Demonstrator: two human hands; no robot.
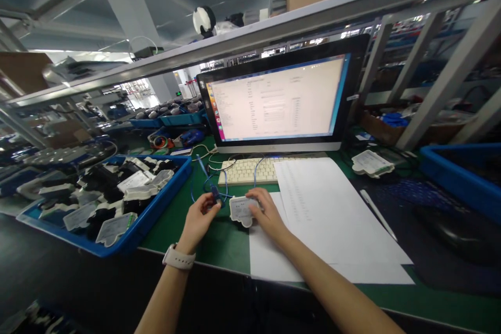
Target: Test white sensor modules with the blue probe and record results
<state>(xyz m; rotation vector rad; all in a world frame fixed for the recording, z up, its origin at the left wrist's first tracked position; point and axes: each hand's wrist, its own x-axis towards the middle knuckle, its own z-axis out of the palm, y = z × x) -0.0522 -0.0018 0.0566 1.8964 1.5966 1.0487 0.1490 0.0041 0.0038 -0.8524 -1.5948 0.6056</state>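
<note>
My left hand [203, 215] is closed on the plug end of a blue cable [214, 191], thumb and fingers pinching it above the green bench. To its right, my right hand [268, 213] grips a small white plastic module [240, 211] with printed text on its face. The module's right edge is hidden under my fingers and thumb. A gap separates the plug from the module. Loops of the blue cable run behind my hands toward the white keyboard [248, 171]. White paper sheets [324, 214] lie under my right forearm.
A blue bin [146, 229] full of similar modules stands at left. Behind the keyboard is a lit monitor [277, 104]. Another white module [371, 163], a white pen [378, 214], a black mouse [450, 232] and a second blue bin [457, 167] are at right. A shelf [250, 28] crosses overhead.
</note>
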